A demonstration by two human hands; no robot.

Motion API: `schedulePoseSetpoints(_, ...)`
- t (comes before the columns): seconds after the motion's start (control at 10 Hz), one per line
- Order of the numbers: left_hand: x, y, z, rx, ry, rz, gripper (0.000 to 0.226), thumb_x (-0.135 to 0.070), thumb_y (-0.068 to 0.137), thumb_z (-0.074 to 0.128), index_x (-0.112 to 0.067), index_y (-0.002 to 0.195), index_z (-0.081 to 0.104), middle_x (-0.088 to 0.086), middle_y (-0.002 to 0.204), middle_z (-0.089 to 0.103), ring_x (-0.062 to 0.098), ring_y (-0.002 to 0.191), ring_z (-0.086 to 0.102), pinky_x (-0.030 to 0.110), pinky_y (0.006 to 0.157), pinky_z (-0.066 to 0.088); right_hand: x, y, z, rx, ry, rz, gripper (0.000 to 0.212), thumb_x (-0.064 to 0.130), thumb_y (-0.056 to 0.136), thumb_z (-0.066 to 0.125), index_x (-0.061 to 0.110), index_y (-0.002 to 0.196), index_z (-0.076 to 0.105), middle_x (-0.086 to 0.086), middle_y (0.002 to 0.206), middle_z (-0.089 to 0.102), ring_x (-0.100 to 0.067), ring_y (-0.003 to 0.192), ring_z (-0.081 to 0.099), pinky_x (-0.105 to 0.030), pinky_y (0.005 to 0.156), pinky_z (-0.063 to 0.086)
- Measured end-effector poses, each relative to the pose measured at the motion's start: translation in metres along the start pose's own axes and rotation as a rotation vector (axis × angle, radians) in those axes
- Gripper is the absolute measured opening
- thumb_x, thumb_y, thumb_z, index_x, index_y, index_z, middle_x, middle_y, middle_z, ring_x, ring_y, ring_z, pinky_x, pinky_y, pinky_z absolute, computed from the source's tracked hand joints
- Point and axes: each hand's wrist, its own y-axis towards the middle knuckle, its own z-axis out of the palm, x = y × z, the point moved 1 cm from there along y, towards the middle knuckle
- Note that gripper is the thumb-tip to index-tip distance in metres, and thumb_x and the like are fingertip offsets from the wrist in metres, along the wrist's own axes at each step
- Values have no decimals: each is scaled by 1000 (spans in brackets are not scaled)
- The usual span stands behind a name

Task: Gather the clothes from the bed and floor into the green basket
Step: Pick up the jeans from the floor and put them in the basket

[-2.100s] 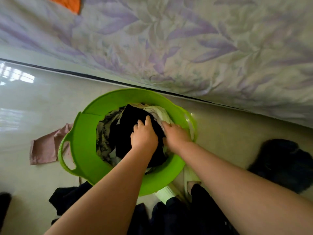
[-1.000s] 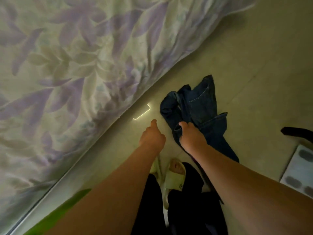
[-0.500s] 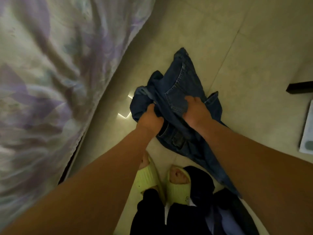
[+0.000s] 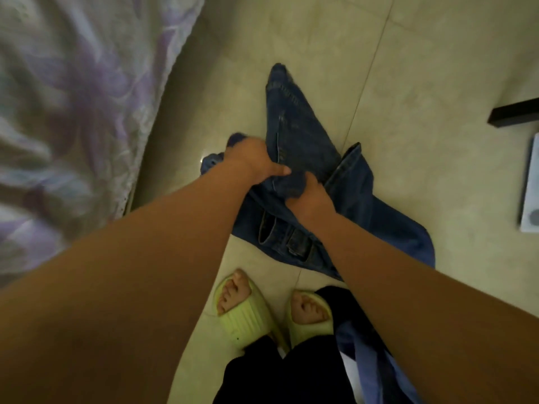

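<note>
Lying crumpled on the tiled floor [image 4: 408,68] just beside the bed [image 4: 73,97], the jeans [image 4: 306,135] are bunched by both hands — left hand [image 4: 250,161] and right hand [image 4: 309,196] each curled round denim — probably so they lift as one bundle; the green basket is out of view.

Under me is a glossy beige tiled floor [image 4: 423,68]. On it lie crumpled dark blue denim jeans [image 4: 306,135], my two feet in ribbed lime-green slide sandals [image 4: 242,319], and a flat white board [image 4: 530,185] at the right edge.
</note>
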Motion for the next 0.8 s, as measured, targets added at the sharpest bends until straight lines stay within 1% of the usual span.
schedulePoseSetpoints(0.1,-8,-26,-4,56,-212,-40,27,-33,91,62,-6,96,63,11,101,63,26,98,59,30,78,44,-8,-27,-20,52,31,131,65,20,89,60,13,145,28,-13,136,51,-32,120,53,-36,95,44)
schedulePoseSetpoints(0.2,-9,-69,-25,2,-582,-71,25,-25,93,61,-6,110,64,3,99,61,16,83,57,23,67,43,-8,-47,-40,61,91,141,67,22,91,59,15,149,26,-13,135,54,-35,117,55,-40,96,47)
schedulePoseSetpoints(0.3,-7,-112,-43,8,-715,-67,17,-24,90,66,-13,103,63,0,89,65,13,78,61,12,59,45,6,-67,-61,59,31,102,55,15,94,54,11,145,34,-16,128,59,-35,112,57,-40,95,48)
schedulePoseSetpoints(0.4,-7,-154,-61,-17,-965,-131,20,-23,89,68,-12,105,63,12,108,71,26,98,67,32,91,54,30,-93,-87,81,-63,63,44,10,97,45,10,141,42,-16,129,58,-35,113,57,-38,94,46)
schedulePoseSetpoints(0.5,-5,-202,-82,-47,-1290,-194,33,-19,93,62,-3,122,58,15,122,66,30,110,63,46,99,49,63,-124,-107,208,-154,17,34,17,99,42,14,129,56,-11,128,60,-31,113,57,-36,95,46)
schedulePoseSetpoints(0.6,0,-251,-96,-121,-1504,-233,30,-19,97,55,-1,120,58,13,110,68,29,98,65,42,82,53,97,-160,-114,354,-347,-24,40,28,103,38,9,133,54,-14,138,53,-31,126,50,-38,108,38)
schedulePoseSetpoints(0.7,8,-302,-101,-226,-1655,-271,33,-21,96,55,0,122,57,12,102,69,27,88,66,39,68,54,120,-197,-105,391,-404,-43,60,51,100,31,8,137,50,-18,140,51,-34,128,47,-38,98,36)
schedulePoseSetpoints(0.8,16,-353,-98,-285,-1740,-280,40,-24,96,57,2,125,58,15,105,70,28,93,68,39,71,54,136,-245,-95,394,-440,-112,59,49,100,31,5,135,51,-17,138,53,-34,127,48,-38,98,37)
